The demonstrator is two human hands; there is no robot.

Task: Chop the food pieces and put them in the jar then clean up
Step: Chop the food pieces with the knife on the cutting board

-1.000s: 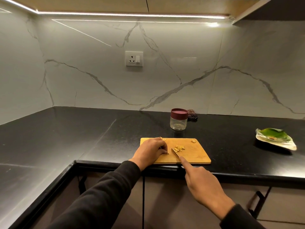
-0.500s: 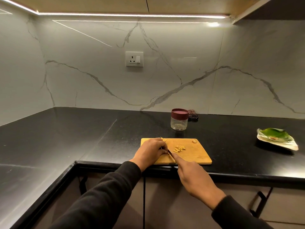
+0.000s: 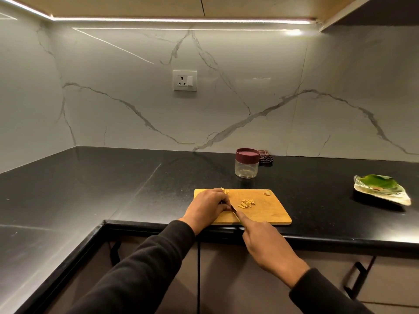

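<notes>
A wooden cutting board [image 3: 267,211] lies at the counter's front edge. On it sits a small pile of chopped pale food pieces [image 3: 247,203], with one whole piece [image 3: 267,192] near the far edge and a bit [image 3: 225,190] beside my left hand. My left hand [image 3: 207,207] rests curled on the board's left part, fingers pressing down on a food piece that is mostly hidden. My right hand [image 3: 269,248] grips a knife [image 3: 234,209], its blade against my left fingertips. A clear jar [image 3: 246,163] with a maroon lid stands closed behind the board.
A leaf-shaped glass dish [image 3: 383,189] with green inside sits on the black counter [image 3: 113,189] at the right. A dark checked cloth [image 3: 265,157] lies behind the jar by the marble wall. Cabinet handles [image 3: 357,279] show below the counter.
My right hand has shifted the knife leftward, from beside the chopped pile to against my left fingers. My left hand has stayed in place on the board.
</notes>
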